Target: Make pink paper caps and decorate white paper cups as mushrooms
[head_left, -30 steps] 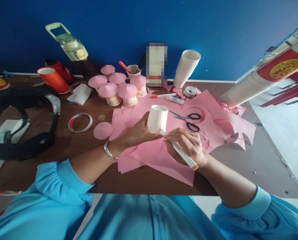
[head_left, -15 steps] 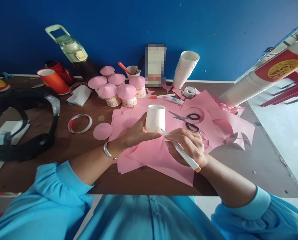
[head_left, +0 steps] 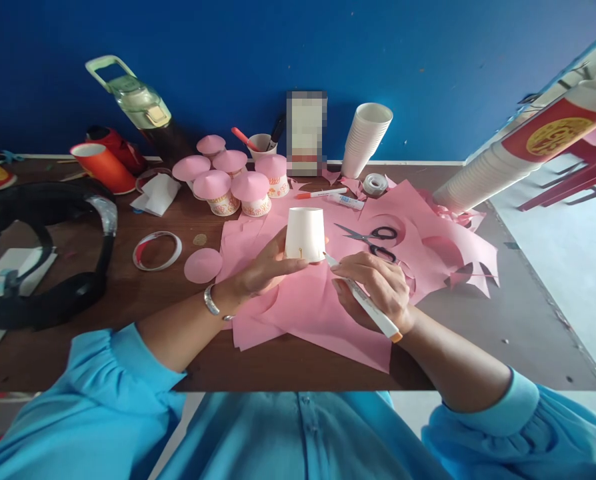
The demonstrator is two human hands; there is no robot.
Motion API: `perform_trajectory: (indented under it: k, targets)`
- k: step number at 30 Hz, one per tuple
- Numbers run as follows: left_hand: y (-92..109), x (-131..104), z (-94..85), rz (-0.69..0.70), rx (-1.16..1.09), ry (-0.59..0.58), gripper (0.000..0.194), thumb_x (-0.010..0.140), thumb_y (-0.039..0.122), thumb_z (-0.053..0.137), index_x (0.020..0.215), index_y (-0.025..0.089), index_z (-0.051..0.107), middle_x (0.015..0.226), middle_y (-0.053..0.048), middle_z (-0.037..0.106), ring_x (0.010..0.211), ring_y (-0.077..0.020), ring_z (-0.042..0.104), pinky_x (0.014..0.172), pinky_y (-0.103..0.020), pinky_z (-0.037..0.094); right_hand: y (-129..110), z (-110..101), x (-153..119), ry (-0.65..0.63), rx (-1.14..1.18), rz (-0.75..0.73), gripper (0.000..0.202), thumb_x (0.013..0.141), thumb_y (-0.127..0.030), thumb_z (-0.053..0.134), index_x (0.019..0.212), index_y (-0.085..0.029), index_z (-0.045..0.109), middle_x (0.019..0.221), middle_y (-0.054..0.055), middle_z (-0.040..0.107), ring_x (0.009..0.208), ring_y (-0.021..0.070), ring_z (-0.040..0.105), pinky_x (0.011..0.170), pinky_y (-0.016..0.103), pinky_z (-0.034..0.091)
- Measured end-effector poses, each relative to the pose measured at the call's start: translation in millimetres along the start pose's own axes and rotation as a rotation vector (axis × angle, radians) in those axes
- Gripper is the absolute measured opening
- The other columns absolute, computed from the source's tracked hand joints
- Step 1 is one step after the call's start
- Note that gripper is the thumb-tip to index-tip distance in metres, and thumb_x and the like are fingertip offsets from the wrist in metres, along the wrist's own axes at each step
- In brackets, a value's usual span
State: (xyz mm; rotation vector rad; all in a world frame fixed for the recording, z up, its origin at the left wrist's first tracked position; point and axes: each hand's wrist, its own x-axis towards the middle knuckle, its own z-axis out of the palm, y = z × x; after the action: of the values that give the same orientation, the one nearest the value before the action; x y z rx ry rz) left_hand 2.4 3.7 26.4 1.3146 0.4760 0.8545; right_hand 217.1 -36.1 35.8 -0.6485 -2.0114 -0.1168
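Observation:
My left hand (head_left: 268,265) grips a white paper cup (head_left: 305,233) that is upside down, its rim toward me. Small orange-yellow marks show near the cup's lower rim. In my right hand (head_left: 375,287) is a white marker pen (head_left: 371,309) with an orange end, its tip at the right side of the rim. Beneath both hands lie sheets of pink paper (head_left: 318,320). Black-handled scissors (head_left: 371,239) rest partly spread on the paper, just beyond my right hand.
Several decorated cups with pink cone tops (head_left: 251,187) stand behind the left hand. Further back are a stack of white cups (head_left: 368,137), a bottle (head_left: 143,103) and a blurred-out upright object (head_left: 307,133). A tape roll (head_left: 157,251) and black headgear (head_left: 43,253) lie left; a long cup stack (head_left: 518,147) leans right.
The cup has turned a little in my left hand and shifted slightly left, so its marks sit differently. The marker's tip is now at the rim's right edge.

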Motion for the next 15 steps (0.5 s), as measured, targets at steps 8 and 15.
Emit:
perform_trajectory:
  k: [8,15]
  targets:
    - [-16,-2,-5.7,-0.065,-0.047,0.060,0.039,0.084,0.046,0.080,0.115,0.024,0.071,0.130,-0.009,0.068,0.126,-0.0297,0.062,0.103,-0.043,0.054,-1,1,1,0.006,0.015,0.068,0.023,0.090,-0.006,0.062,0.108,-0.020,0.061,0.079,0.002,0.071,0.067,0.0149,0.071,0.060,0.026,0.059]
    - [-23,0,-11.1,-0.075,-0.048,0.033,0.049,0.086,0.034,0.079,0.131,0.025,0.063,0.124,-0.008,0.069,0.114,-0.0247,0.065,0.095,-0.037,0.054,-2,0,1,-0.022,0.006,0.049,0.024,0.090,-0.007,0.061,0.111,-0.021,0.061,0.081,0.002,0.072,0.067,0.0148,0.071,0.059,0.025,0.059]
